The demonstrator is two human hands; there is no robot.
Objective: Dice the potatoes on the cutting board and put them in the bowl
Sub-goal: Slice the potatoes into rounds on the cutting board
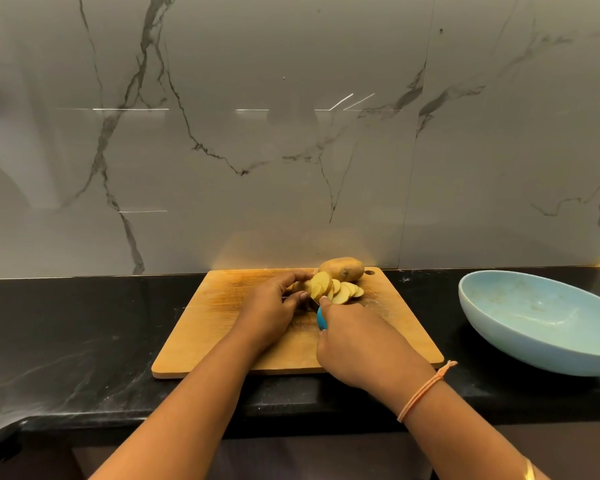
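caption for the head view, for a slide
Left hand steadies a half-sliced potato on the cutting board while the right hand cuts with a blue-handled knife; whole potato behind, bowl alongside.

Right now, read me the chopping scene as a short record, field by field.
left grip: holds the part-cut potato steady on the cutting board
right grip: wrapped round the blue-handled knife, blade mostly hidden at the cut end
slices: fanned on the board, right of the cut
whole potato: uncut, at the board's far edge
bowl: light blue, right of the board on the black counter, no potato in it
stage: slicing, nothing diced yet
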